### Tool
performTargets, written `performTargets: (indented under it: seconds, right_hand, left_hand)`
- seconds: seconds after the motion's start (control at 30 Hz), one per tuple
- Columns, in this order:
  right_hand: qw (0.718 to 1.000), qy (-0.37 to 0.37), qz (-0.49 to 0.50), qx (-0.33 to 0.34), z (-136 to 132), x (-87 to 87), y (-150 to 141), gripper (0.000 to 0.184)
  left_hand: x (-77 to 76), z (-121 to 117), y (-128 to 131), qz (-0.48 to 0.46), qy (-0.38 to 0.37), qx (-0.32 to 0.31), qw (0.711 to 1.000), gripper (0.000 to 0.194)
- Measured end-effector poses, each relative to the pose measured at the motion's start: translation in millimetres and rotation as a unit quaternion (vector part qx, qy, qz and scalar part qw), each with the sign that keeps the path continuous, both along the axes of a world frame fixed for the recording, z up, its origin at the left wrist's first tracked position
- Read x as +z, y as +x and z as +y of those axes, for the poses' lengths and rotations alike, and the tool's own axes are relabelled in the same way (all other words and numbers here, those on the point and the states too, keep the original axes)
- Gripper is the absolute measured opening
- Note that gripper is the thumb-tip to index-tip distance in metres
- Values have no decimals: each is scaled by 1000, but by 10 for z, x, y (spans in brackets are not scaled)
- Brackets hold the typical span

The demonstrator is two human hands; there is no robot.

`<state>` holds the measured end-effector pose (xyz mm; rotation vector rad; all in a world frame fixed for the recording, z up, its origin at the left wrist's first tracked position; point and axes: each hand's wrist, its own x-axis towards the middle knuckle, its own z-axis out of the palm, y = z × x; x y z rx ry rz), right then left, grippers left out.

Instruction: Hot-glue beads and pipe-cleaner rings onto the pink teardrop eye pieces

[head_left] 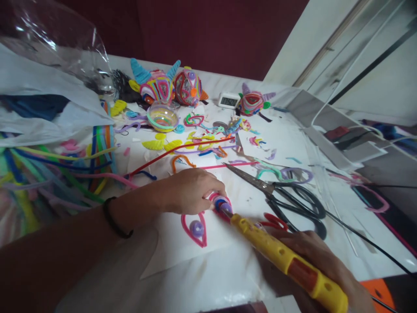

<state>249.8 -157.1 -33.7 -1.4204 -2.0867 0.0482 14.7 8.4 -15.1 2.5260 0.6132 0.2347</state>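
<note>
My left hand (193, 191) is closed, its thumb and fingertips pinching the edge of a pink teardrop shape of coiled pipe cleaner (217, 198) with blue and purple inside. My right hand (321, 254) wraps round a yellow glue gun (273, 250) with a red-orange window on its side. The gun's thin metal nozzle points into the purple middle of that shape. Just nearer to me, a second pink pipe-cleaner teardrop (205, 237) lies on a white sheet of paper (169, 252), a purple coil (196, 228) inside it. Some of my right fingers are hidden behind the gun.
Large black-handled scissors (272, 189) lie open just beyond the gun, near red handles (275, 221). Loose pipe cleaners (58, 174) heap at left. Decorated balls (190, 87) with horns, a clear bowl (163, 117) and a digital clock (228, 100) stand behind. A black cord (365, 239) crosses the right.
</note>
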Motion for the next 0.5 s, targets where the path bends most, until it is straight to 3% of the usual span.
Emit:
performTargets:
  seconds: [0.33, 0.5]
  right_hand:
    - [982, -149, 106, 34, 103, 31, 68, 25]
    - [974, -180, 139, -12, 217, 118, 95, 21]
  left_hand:
    - [-39, 10, 18, -9, -9, 3, 1000, 35]
    - [-33, 12, 20, -9, -10, 3, 1000, 37]
